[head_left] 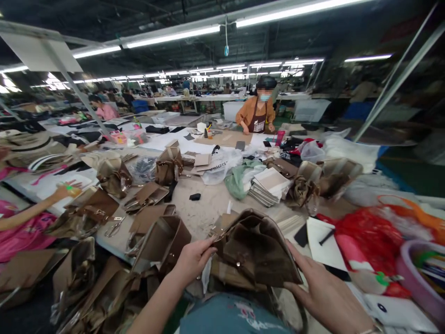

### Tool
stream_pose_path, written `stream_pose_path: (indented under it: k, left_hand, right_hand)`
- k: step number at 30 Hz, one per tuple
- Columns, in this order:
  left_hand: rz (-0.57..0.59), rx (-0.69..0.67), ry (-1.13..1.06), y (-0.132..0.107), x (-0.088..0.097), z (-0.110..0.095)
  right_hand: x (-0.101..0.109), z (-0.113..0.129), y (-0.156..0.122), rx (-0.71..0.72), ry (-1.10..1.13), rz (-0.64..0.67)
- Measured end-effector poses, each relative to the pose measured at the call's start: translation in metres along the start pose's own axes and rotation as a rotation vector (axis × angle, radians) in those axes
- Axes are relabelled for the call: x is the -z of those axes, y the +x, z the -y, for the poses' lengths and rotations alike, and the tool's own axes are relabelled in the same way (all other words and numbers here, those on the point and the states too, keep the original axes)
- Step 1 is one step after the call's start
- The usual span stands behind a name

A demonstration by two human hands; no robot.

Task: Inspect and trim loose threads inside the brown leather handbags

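I hold a brown leather handbag (pixel 255 253) open-side up in front of me, low in the head view. My left hand (pixel 193 260) pinches its left rim, fingers closed on the edge. On the bag's right side rests my right hand (pixel 321 290), with the fingers stretched along it and the thumb under the lower edge. Small metal studs show on the bag's front panel. More brown bags (pixel 158 243) lie just to the left of my left hand.
A long work table (pixel 205 204) carries several brown bags, a stack of card pieces (pixel 269 185), scissors (pixel 113 228) and plastic wrap. Red plastic bags (pixel 370 236) and a pink tub (pixel 413 273) sit at right. A co-worker's arm (pixel 31 211) reaches in at left; another person (pixel 259 113) stands at the far end.
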State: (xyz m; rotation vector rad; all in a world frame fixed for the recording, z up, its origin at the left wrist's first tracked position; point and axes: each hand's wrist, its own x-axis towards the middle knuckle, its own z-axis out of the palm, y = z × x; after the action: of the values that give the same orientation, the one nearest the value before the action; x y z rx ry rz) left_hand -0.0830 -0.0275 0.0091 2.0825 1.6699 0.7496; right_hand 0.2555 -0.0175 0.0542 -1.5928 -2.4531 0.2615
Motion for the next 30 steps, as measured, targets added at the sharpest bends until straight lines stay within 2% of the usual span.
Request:
stream_pose_path:
  k: [2, 5, 9, 11, 14, 17, 21, 24, 30]
  left_hand:
    - [-0.003, 0.003, -0.022, 0.001, -0.009, -0.001]
    - [-0.036, 0.033, -0.010, 0.003, -0.018, -0.002]
    - [-0.159, 0.083, 0.013, 0.006, -0.020, 0.000]
    - [-0.255, 0.054, 0.001, 0.009, -0.019, -0.001]
    - [-0.330, -0.013, -0.026, 0.015, -0.019, -0.006]
    - [-0.301, 0.021, -0.066, 0.026, -0.022, -0.012]
    - [-0.259, 0.110, -0.106, 0.045, -0.021, -0.020]
    - [-0.218, 0.082, -0.139, 0.053, -0.019, -0.024]
    - [-0.275, 0.052, -0.207, 0.054, -0.024, -0.024]
  right_hand:
    - [0.008, 0.014, 0.007, 0.020, -0.069, -0.131]
    - [0.019, 0.036, 0.039, 0.156, -0.035, -0.296]
    - [0.018, 0.053, 0.097, 0.447, 0.099, -0.202]
    - [0.011, 0.056, 0.122, 0.517, 0.106, -0.132]
    - [0.000, 0.059, 0.147, 0.527, 0.062, -0.057]
    - [-0.004, 0.063, 0.157, 0.515, 0.025, -0.021]
    - [-0.003, 0.066, 0.162, 0.456, -0.004, -0.038]
    - [-0.003, 0.061, 0.165, 0.430, -0.065, -0.012]
    - [-0.007, 0.055, 0.163, 0.403, -0.138, -0.001]
